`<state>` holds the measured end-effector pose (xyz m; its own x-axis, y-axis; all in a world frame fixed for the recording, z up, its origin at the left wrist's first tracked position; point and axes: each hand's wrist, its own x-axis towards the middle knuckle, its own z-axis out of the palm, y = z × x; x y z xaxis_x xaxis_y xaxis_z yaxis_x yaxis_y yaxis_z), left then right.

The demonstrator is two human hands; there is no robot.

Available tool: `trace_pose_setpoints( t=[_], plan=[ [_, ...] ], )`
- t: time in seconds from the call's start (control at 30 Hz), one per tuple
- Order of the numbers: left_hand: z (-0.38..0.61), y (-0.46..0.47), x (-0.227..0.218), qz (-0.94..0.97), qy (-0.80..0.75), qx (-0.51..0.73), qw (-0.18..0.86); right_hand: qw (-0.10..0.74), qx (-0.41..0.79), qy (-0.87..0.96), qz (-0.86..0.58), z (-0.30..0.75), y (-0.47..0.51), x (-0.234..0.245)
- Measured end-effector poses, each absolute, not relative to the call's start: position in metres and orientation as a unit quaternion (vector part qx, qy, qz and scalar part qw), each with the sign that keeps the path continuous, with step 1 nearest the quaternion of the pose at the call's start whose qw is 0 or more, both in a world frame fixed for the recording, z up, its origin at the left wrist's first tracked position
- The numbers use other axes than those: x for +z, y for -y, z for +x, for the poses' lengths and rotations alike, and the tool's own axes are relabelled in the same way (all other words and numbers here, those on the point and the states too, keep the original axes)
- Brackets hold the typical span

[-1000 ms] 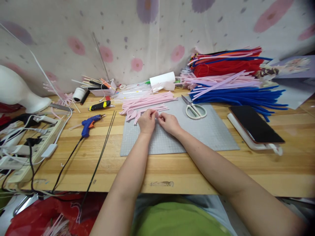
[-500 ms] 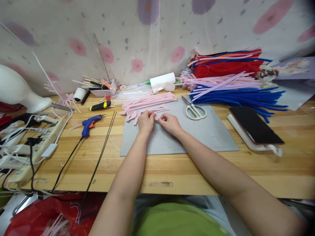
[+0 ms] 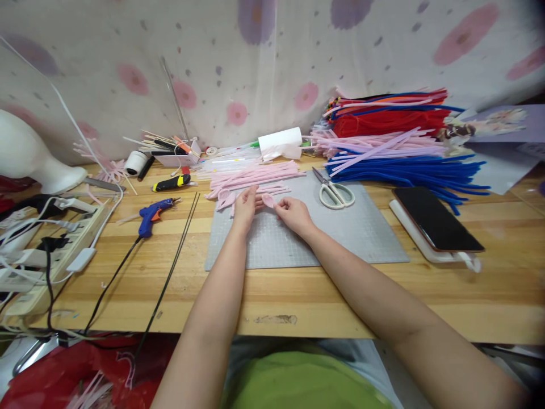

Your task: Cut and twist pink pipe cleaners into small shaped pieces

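Between the fingertips of my right hand (image 3: pixel 294 216) is a pink petal (image 3: pixel 268 200) shaped from pipe cleaner, pinched at its right end. My left hand (image 3: pixel 246 210) is just left of the petal with its fingers extended and parted; whether a fingertip touches the petal I cannot tell. Both hands are over the grey cutting mat (image 3: pixel 281 250). Similar pink loops (image 3: pixel 225 197) lie left of my left hand. Behind the hands rests a bundle of pink pipe cleaners (image 3: pixel 255 175). Scissors (image 3: pixel 336 195) with pale handles lie on the mat to the right.
Blue pipe cleaners (image 3: pixel 409 172) and red ones (image 3: pixel 387 122) are piled at the back right. A phone (image 3: pixel 436 218) lies on a white object at right. At left are a blue glue gun (image 3: pixel 151 217), a yellow-black cutter (image 3: pixel 171 183), thin dark rods (image 3: pixel 172 267) and a power strip (image 3: pixel 83 241).
My left hand has loosened its pinch and moved slightly left, its fingers straightening. The pink petal now shows in my right fingertips. The view has shifted slightly.
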<state>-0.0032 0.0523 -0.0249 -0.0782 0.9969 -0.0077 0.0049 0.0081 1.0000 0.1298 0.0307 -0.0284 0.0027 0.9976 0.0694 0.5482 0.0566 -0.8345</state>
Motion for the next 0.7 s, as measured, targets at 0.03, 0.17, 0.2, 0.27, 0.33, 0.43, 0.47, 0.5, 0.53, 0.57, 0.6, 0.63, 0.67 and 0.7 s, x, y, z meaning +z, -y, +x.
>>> trace_pose_setpoints(
  t=[0.03, 0.17, 0.2, 0.27, 0.33, 0.43, 0.47, 0.5, 0.53, 0.57, 0.6, 0.63, 0.67, 0.7],
  plan=[
    [-0.003, -0.052, -0.025, 0.478, -0.514, 0.518, 0.489, 0.361, 0.319, 0.628, -0.611, 0.13, -0.031, -0.029],
    [0.001, -0.052, -0.034, 0.506, -0.516, 0.505, 0.472, 0.357, 0.333, 0.632, -0.601, 0.128, -0.03, -0.03],
    [0.002, -0.054, -0.036, 0.507, -0.527, 0.502, 0.462, 0.351, 0.336, 0.635, -0.601, 0.128, -0.03, -0.029],
    [0.002, -0.056, -0.04, 0.502, -0.545, 0.497, 0.453, 0.339, 0.348, 0.635, -0.6, 0.127, -0.028, -0.028],
    [0.001, -0.058, -0.039, 0.495, -0.548, 0.488, 0.465, 0.333, 0.371, 0.625, -0.601, 0.126, -0.027, -0.029],
    [-0.002, -0.057, -0.032, 0.483, -0.533, 0.471, 0.51, 0.341, 0.426, 0.592, -0.593, 0.125, -0.029, -0.032],
    [-0.002, -0.056, -0.03, 0.48, -0.525, 0.469, 0.524, 0.347, 0.446, 0.578, -0.588, 0.125, -0.029, -0.033],
    [-0.003, -0.055, -0.028, 0.478, -0.517, 0.47, 0.532, 0.354, 0.465, 0.565, -0.583, 0.124, -0.03, -0.035],
    [-0.004, -0.054, -0.027, 0.479, -0.512, 0.475, 0.533, 0.359, 0.478, 0.554, -0.578, 0.124, -0.03, -0.035],
    [-0.004, -0.054, -0.026, 0.482, -0.513, 0.482, 0.522, 0.362, 0.486, 0.55, -0.574, 0.123, -0.03, -0.036],
    [-0.004, -0.054, -0.026, 0.489, -0.519, 0.489, 0.501, 0.362, 0.487, 0.554, -0.57, 0.123, -0.03, -0.037],
    [-0.004, -0.053, -0.026, 0.502, -0.531, 0.495, 0.47, 0.359, 0.482, 0.563, -0.567, 0.123, -0.03, -0.037],
    [-0.004, -0.053, -0.026, 0.521, -0.543, 0.499, 0.431, 0.354, 0.474, 0.575, -0.565, 0.122, -0.03, -0.036],
    [-0.003, -0.053, -0.026, 0.543, -0.551, 0.5, 0.388, 0.346, 0.465, 0.588, -0.564, 0.122, -0.029, -0.036]
  ],
)
